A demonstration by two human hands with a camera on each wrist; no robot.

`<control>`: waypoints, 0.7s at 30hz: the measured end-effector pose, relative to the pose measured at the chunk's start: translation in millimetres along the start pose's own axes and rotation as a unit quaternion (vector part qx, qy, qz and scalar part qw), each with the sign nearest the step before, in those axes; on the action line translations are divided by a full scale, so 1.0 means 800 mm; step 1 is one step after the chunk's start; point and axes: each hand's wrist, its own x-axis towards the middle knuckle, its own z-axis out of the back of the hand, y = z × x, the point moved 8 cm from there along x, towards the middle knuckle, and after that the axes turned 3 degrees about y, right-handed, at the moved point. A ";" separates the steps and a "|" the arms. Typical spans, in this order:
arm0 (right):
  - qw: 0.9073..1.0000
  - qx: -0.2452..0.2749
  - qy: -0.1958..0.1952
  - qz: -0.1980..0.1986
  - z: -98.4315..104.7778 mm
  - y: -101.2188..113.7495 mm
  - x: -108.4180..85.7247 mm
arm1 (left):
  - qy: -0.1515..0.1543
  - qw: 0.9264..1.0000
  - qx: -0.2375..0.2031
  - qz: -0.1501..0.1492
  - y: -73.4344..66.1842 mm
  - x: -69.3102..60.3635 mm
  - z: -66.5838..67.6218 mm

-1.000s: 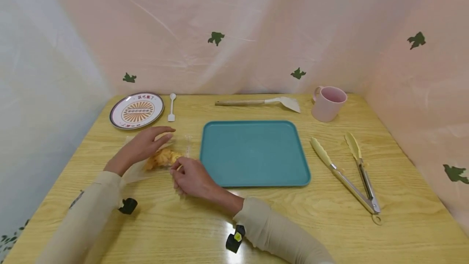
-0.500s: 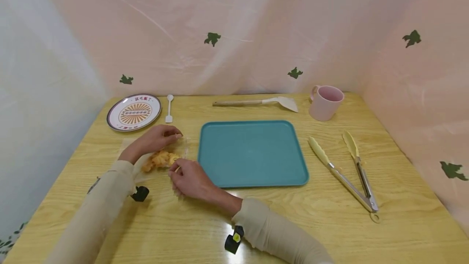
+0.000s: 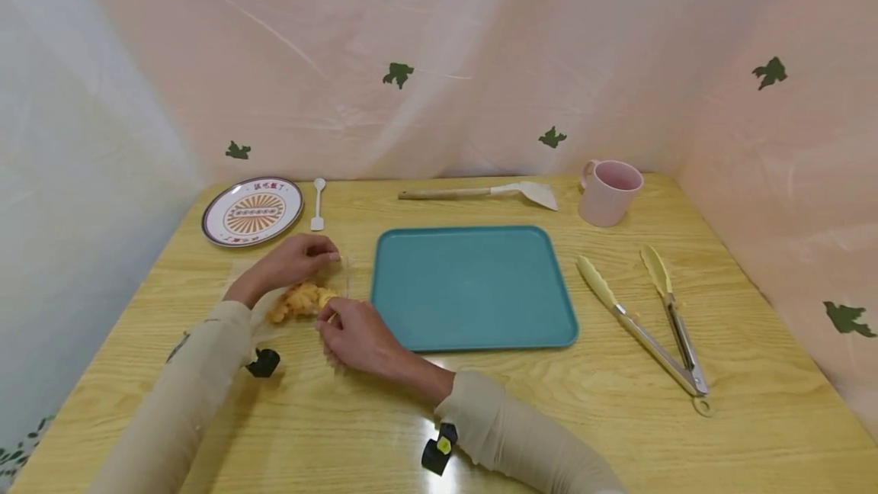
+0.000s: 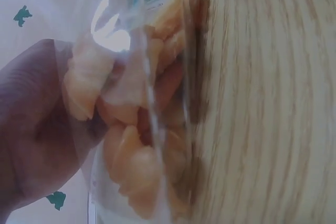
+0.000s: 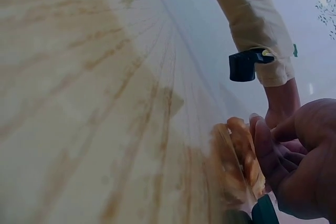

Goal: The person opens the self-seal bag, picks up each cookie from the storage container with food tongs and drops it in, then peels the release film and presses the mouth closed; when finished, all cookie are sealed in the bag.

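Note:
A clear plastic bag (image 3: 348, 280) of orange, folded-looking food pieces (image 3: 300, 302) lies on the table, left of the teal tray (image 3: 473, 288). My left hand (image 3: 291, 261) reaches over the far side of the bag, thumb and fingers pinching its far right corner. At the near right corner, my right hand (image 3: 361, 335) pinches the bag's edge with curled fingers. In the left wrist view the bag's food pieces (image 4: 139, 174) show through shiny film, with the left hand (image 4: 42, 124) behind. The right wrist view shows the right hand (image 5: 302, 161) beside the food pieces (image 5: 241, 156).
A patterned plate (image 3: 252, 212) and a small white spoon (image 3: 318, 206) lie at the back left. Behind the tray is a spatula (image 3: 473, 192). A pink mug (image 3: 610, 194) stands back right, with spread tongs (image 3: 652, 334) nearer. A curtain (image 3: 439, 59) borders the table.
My left hand has moved right along the bag; its spread fingers have closed together at the far right corner. The right hand has stayed nearly still. The view has shifted slightly.

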 end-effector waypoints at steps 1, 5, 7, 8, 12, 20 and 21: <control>1.000 -0.016 -0.003 0.006 0.000 0.001 0.000 | -0.005 1.000 -0.002 -0.001 0.000 -0.002 0.002; 0.994 -0.100 -0.028 0.036 0.007 0.009 0.001 | -0.025 1.000 -0.014 0.001 0.003 -0.012 0.009; 0.990 -0.129 -0.039 0.049 0.010 0.013 0.001 | -0.035 0.999 -0.025 0.000 0.004 -0.016 0.014; 0.988 -0.138 -0.041 0.053 0.011 0.014 0.001 | -0.042 0.999 -0.030 -0.001 0.004 -0.018 0.017; 0.985 -0.149 -0.043 0.079 0.017 0.023 0.001 | -0.082 0.995 -0.056 -0.005 0.006 -0.030 0.032; 0.964 -0.203 -0.048 0.163 0.033 0.052 0.003 | -0.202 0.974 -0.089 -0.042 0.005 -0.058 0.071; 0.963 -0.208 -0.044 0.167 0.036 0.055 0.003 | -0.216 0.971 -0.096 -0.044 0.006 -0.062 0.076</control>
